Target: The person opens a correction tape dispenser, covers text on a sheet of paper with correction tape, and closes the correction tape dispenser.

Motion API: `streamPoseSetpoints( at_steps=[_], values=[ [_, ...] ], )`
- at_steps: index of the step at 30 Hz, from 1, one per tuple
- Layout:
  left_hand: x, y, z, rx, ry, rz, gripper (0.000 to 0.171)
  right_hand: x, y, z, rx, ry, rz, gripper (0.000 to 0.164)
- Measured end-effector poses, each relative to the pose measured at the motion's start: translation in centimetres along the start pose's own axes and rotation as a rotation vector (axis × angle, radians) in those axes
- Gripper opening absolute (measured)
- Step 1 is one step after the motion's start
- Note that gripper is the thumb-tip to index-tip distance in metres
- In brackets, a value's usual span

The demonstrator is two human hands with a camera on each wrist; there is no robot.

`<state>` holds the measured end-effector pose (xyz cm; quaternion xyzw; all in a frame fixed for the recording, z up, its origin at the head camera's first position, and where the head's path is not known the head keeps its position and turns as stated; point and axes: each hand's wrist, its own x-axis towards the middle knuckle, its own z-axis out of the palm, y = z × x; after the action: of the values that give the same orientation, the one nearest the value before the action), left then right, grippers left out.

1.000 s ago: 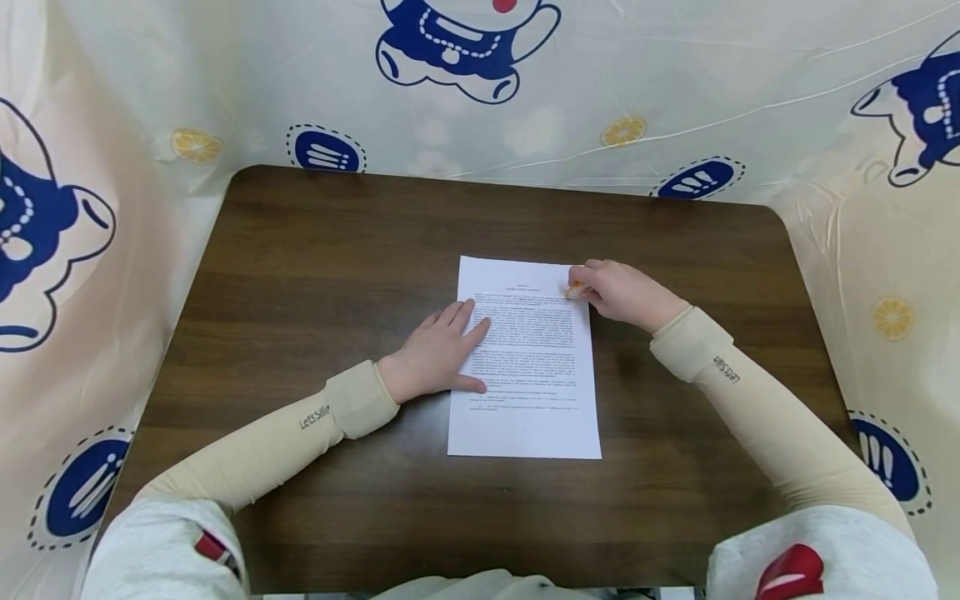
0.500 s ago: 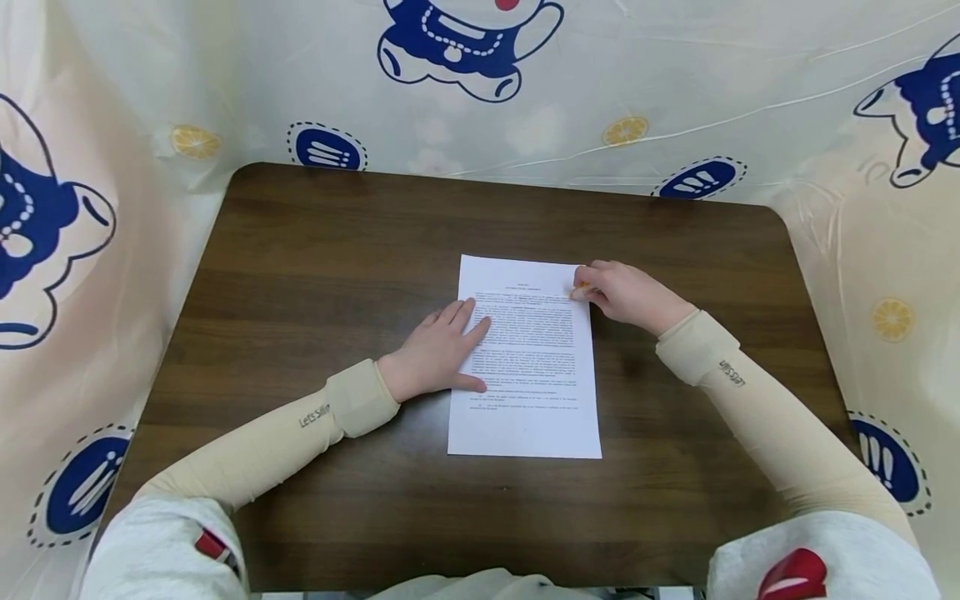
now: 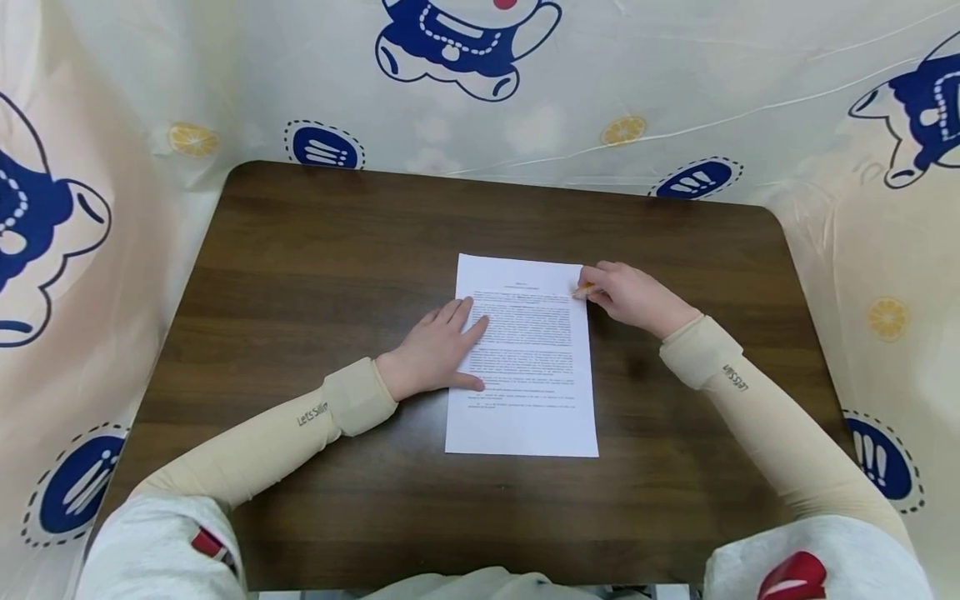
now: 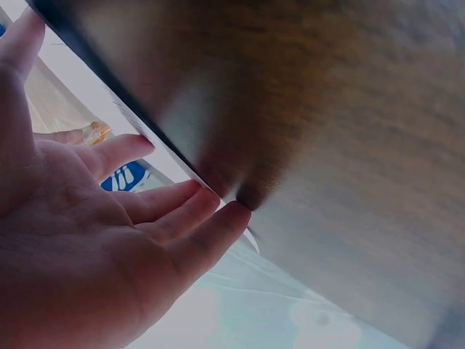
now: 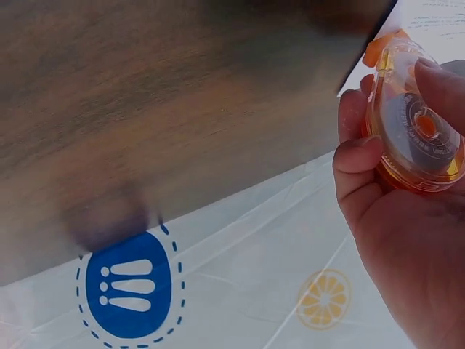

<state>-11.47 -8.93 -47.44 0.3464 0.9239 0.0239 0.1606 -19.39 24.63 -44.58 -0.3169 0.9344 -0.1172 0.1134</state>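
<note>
While a white sheet [image 3: 480, 137] printed in blue and yellow hangs behind and beside it, a big brown table [image 3: 337, 233] with round corners fills most of the room in front of the person. Two long, cream arm covers [image 3: 780, 433] reach in over the table, one from each side, with dark letters near the wrists. One white paper [image 3: 525, 354] lies flat near the middle of the table, with a short edge toward the person. Rows of tiny black words [image 3: 522, 321] run across it.

On the paper's left edge rests the left hand [image 3: 435, 352]. Its fingers are spread wide and mostly straight, with the thumb and some fingers on the paper, and it has hold of nothing. By the paper's top right corner is the right hand [image 3: 630, 293]. It is curled up and grips a small tape roller [image 5: 418, 127], with the thumb on one side and bent fingers on the other.

This roller is see-through, with a round grey wheel inside that has an orange middle. Its orange tip [image 5: 385, 47] points in over the paper's right side, but I cannot tell if it touches.
</note>
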Motion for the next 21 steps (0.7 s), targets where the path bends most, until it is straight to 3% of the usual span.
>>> streamPoseSetpoints(
  at_steps=[11,16,21],
  values=[
    [-0.5,-0.4,-0.1,-0.050,-0.006,0.031,0.105,-0.1,0.0,-0.1,0.054,0.005,0.042,0.026],
    [-0.9,-0.7,-0.3,-0.097,-0.027,0.063,0.096,-0.4,0.4,0.0,0.101,-0.025,0.058,0.028],
    [-1.4,-0.5,-0.7,-0.087,-0.022,0.098,0.088,-0.9,0.1,-0.1,0.094,-0.055,0.048,0.029]
  ],
)
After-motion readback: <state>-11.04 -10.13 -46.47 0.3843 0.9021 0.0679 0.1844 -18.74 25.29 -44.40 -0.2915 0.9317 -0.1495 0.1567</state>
